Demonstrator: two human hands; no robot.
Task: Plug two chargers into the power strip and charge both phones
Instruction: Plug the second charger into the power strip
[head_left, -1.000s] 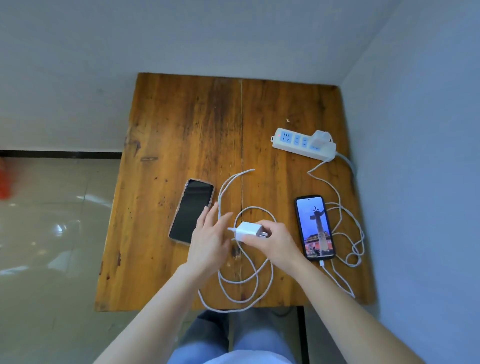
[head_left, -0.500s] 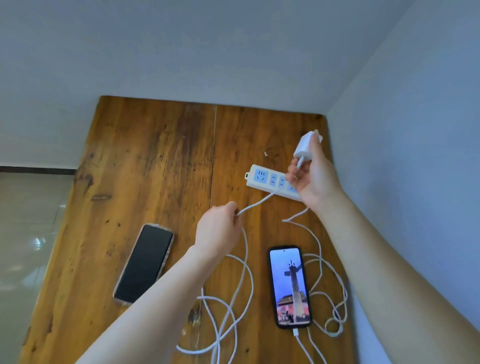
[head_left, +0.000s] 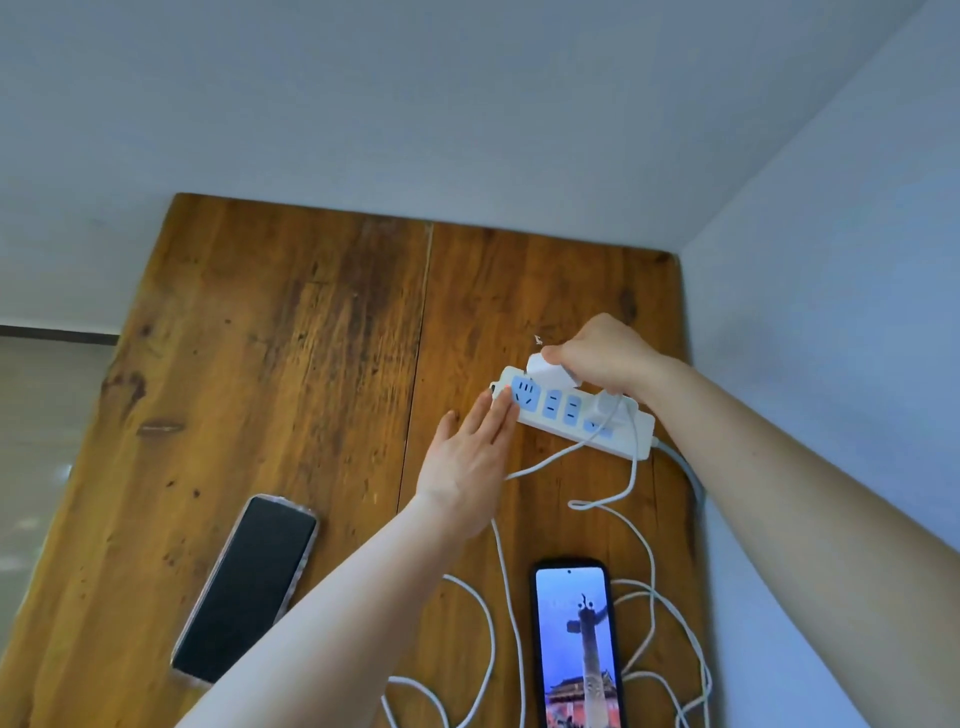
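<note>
A white power strip (head_left: 636, 434) with blue sockets lies at the table's far right. One white charger (head_left: 609, 408) sits plugged in near its right end. My right hand (head_left: 605, 356) grips a second white charger (head_left: 545, 370) above the strip's far edge. My left hand (head_left: 470, 457) lies flat, fingers touching the strip's left end. A phone with a lit screen (head_left: 577, 647) lies at the near right, with a white cable (head_left: 641, 545) running towards it. A phone with a dark screen (head_left: 249, 587) lies at the near left.
The wooden table (head_left: 285, 338) stands in a corner, with walls behind and to the right. Loose loops of white cable (head_left: 488, 623) lie at the near edge. The strip's grey cord (head_left: 685, 473) drops off the right side. Floor shows to the left.
My right hand has brought the second charger down to the power strip. My left hand has let go of the cable and moved flat against the strip's left end. The view has moved closer.
</note>
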